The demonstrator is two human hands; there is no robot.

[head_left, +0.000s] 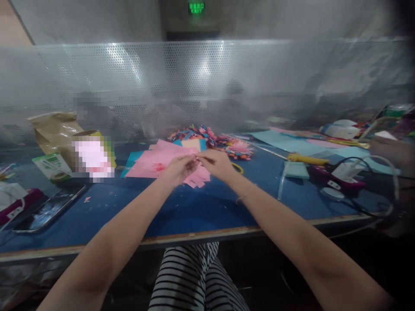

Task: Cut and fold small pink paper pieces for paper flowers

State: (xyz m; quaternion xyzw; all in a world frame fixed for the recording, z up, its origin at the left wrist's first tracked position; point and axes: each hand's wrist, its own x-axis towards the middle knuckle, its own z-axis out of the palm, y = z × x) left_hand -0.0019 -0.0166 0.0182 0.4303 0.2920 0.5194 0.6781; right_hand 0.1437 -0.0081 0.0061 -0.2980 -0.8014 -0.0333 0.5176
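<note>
My left hand (181,167) and my right hand (214,163) meet fingertip to fingertip above the table. Both pinch at the same spot; what sits between the fingers is too small and blurred to name. Beneath and behind them lie pink paper sheets (145,163), with a small red patch (158,167) on top. Cut pink paper pieces (196,179) stick out below my left hand. Blue-green paper (131,160) shows under the pink. A yellow ring-shaped handle (239,168) lies just right of my right hand.
Behind my hands rises a heap of colourful paper fringes (207,136). Right: light-blue sheets (285,142), a yellow-handled tool (308,159), a purple power strip (346,181) with cables. Left: a phone (48,209), a green-white box (52,167), a brown bag (55,129).
</note>
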